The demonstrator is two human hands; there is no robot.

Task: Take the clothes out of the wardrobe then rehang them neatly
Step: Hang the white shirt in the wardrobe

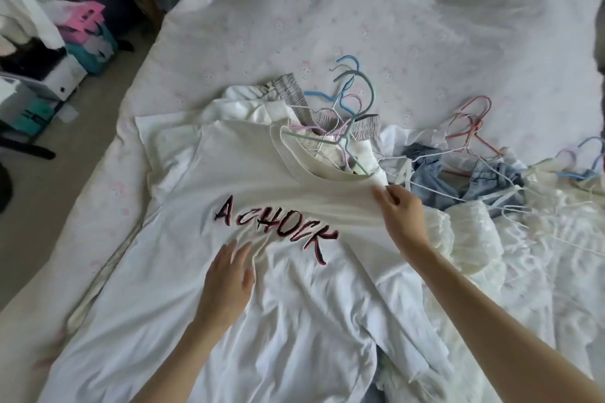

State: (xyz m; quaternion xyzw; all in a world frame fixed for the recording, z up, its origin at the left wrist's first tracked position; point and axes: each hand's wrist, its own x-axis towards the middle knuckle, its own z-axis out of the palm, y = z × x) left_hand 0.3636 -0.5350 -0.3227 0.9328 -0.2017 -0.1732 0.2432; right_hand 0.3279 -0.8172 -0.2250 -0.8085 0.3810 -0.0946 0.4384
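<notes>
The T-shirt [229, 180] lies face up on the bed [425, 26], the left hand [227, 278] pressing it with fingers straight and slightly spread, likely to smooth it. The right hand [399, 209] pinches the shoulder cloth beside the collar, probably pulling it taut; beyond, hangers [347, 98] sit tangled among other clothes.

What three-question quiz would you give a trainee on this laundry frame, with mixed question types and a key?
1. True or false: the left hand lies flat, fingers straight, on the white T-shirt.
2. The right hand pinches the T-shirt near: A) the hem, B) the shoulder beside the collar, C) the lettering.
3. Fill in: the denim garment lies to the ____ of the T-shirt collar in the head view.

Key: 1 true; 2 B; 3 right.
</notes>
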